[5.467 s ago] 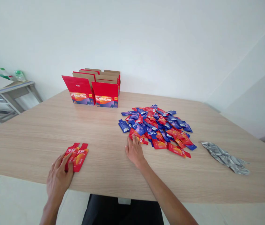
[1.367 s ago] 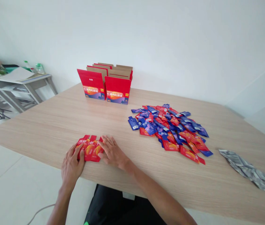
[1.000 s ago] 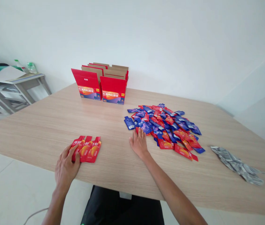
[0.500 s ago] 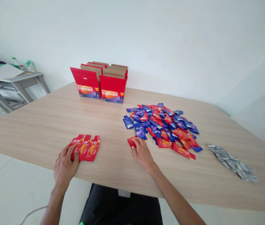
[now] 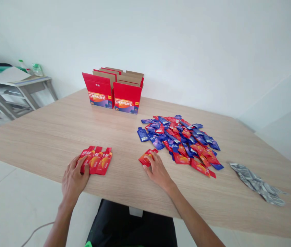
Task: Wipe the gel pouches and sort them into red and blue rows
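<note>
Three overlapping red sachets (image 5: 104, 161) with orange fruit prints lie in a row at the left front of the table. My left hand (image 5: 75, 176) is closed over the leftmost one, thumb at its near edge and fingers across its left side. A single red sachet (image 5: 145, 158) lies flat beside the pile, its neck pointing to the back right. My right hand (image 5: 158, 171) pinches this sachet from above, covering part of it. Just behind it is a blue sachet (image 5: 156, 141) at the pile's edge. The mixed pile of red and blue sachets (image 5: 181, 137) spreads to the right.
Open red cardboard boxes (image 5: 126, 99) stand at the back of the wooden table (image 5: 65, 127), flaps raised. A grey striped cloth item (image 5: 258, 183) lies at the right. A side desk (image 5: 19, 82) with paper and bottles stands at the far left, along the white wall.
My right hand has drawn the red sachet slightly away from the pile, and the blue sachet behind it has turned. My left hand stays on the row. The camera view has shifted a little.
</note>
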`<state>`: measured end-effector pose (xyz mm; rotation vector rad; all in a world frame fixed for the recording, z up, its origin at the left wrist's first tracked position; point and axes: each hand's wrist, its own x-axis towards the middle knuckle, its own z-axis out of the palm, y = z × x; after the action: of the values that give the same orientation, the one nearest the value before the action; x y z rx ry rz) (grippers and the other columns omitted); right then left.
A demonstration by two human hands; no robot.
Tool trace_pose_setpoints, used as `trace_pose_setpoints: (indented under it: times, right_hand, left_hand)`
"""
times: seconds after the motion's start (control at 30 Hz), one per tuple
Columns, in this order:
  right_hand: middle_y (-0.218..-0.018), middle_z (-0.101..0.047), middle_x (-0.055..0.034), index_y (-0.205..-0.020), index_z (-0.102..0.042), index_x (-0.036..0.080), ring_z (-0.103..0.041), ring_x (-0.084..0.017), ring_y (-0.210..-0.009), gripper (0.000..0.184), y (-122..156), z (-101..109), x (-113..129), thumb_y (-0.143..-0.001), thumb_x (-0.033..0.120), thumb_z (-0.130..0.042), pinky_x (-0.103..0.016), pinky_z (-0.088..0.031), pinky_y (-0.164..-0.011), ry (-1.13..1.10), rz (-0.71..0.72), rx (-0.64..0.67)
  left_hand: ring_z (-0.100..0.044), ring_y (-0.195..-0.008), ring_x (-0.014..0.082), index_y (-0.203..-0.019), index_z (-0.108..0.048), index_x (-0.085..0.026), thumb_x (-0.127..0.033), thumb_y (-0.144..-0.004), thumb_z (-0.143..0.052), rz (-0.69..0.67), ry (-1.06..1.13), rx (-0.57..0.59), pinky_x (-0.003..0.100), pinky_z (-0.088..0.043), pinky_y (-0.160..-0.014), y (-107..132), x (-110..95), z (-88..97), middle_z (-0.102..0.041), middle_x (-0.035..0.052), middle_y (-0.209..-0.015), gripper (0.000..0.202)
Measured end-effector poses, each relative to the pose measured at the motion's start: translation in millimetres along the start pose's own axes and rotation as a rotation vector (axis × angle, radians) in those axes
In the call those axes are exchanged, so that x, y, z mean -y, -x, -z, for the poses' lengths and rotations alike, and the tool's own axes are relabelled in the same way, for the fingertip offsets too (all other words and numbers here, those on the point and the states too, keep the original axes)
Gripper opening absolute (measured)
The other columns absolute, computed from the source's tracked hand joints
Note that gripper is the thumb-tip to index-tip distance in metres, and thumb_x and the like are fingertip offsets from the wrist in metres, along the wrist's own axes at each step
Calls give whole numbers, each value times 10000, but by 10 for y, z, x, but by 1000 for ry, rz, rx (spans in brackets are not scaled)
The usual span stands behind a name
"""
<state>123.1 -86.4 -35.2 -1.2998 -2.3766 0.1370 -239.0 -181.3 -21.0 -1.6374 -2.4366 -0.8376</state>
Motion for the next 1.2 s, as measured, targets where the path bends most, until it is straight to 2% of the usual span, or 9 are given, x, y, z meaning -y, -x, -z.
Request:
trace_pose_setpoints:
  times: [0.17,0.27,0.47,0.6,0.83,0.93,1.1,1.2]
  right_hand:
    - [-1564,-428,-224,-1466,-522,130,-360,-344,-1490,525,28,33,394,-1017,401,-543,-558,-332,-1216,-46,115,122]
    - [-1613,-378,-215,-1492,-517,159,-319,-352,-1518,568,-36,26,589,-1001,438,-585,-571,-289,-1232,-50,177,187]
    - [-1616,-394,-200,-1469,-564,187,-349,-342,-1501,571,-252,29,882,-982,481,-610,-536,-249,-1246,-63,250,269]
    - [-1606,-414,-199,-1459,-576,178,-362,-343,-1492,575,-373,-16,1041,-975,487,-608,-531,-238,-1246,-72,298,302]
    - [-1649,-359,-176,-1483,-545,193,-331,-336,-1510,587,-525,-128,1238,-964,459,-615,-540,-221,-1244,-104,333,340]
    - [-1647,-355,-194,-1519,-484,139,-310,-328,-1517,644,-551,-162,1283,-964,441,-610,-523,-206,-1253,-115,336,341]
    - [-1671,-301,-197,-1611,-306,99,-282,-314,-1527,783,-553,-206,1282,-959,415,-602,-499,-208,-1260,-149,347,340]
    - [-1689,-262,-188,-1635,-259,115,-270,-318,-1534,811,-564,-214,1267,-962,415,-596,-499,-214,-1259,-153,362,343]
  left_hand:
    - [-551,-1315,338,-1358,-652,-168,-448,-1036,-334,3,14,-3,509,-478,-1093,10,-3,3,-574,147,-1472,532]
    - [-536,-1335,351,-1378,-638,-185,-482,-1029,-368,12,23,-14,518,-492,-1072,31,-3,8,-516,153,-1531,532]
    - [-437,-1441,356,-1396,-616,-176,-517,-1011,-403,-61,28,-22,524,-437,-1141,54,25,-6,-469,167,-1565,557]
    - [-446,-1436,341,-1394,-614,-184,-526,-1008,-401,-89,15,-14,501,-422,-1156,52,39,-19,-495,154,-1544,558]
    - [-466,-1415,346,-1397,-614,-193,-504,-995,-437,-73,-1,-12,514,-423,-1148,62,35,-42,-528,153,-1512,539]
    - [-465,-1413,344,-1377,-629,-162,-491,-995,-442,-73,14,-41,516,-410,-1162,62,25,-56,-547,170,-1488,537]
    - [-382,-1484,345,-1333,-666,-181,-465,-1006,-457,-124,-12,-126,588,-220,-1255,83,-27,-42,-528,168,-1519,482]
    - [-405,-1477,309,-1303,-698,-243,-424,-1012,-461,-245,2,-87,581,-160,-1273,99,-64,-26,-558,126,-1507,416]
